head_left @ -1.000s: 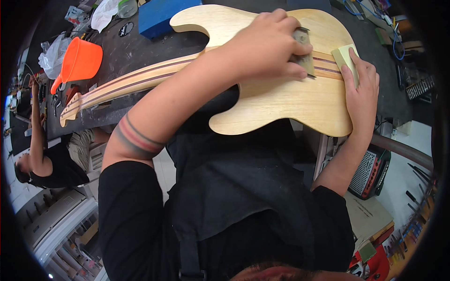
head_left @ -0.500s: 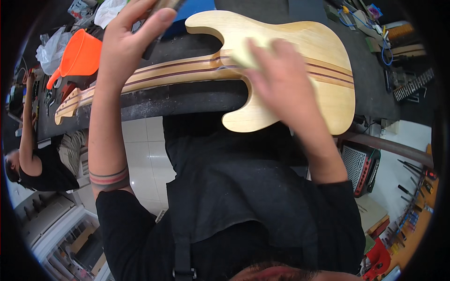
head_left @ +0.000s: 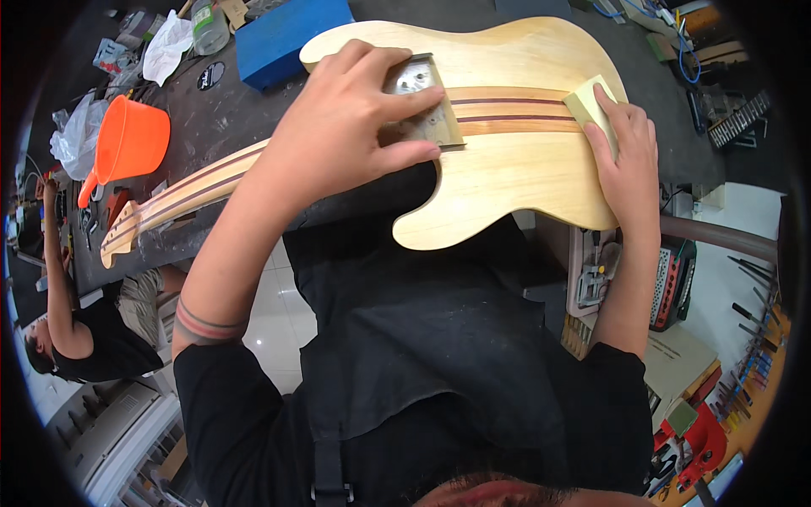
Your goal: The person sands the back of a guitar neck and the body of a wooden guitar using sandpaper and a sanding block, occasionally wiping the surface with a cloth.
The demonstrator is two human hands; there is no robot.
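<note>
A black oval tag (head_left: 211, 76) bears white lettering.

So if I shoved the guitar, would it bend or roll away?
Probably not bend: the guitar looks like thick, solid wood with visible grain. It likely won't roll either, since its body is broad and flat. A shove toward the near edge of the bench might tip it, as one side seems to overhang.

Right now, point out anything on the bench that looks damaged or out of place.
No damage shows on the guitar. Toward the left of the bench, a crumpled plastic bag beside the orange dipper looks out of place, like loose litter.
</note>
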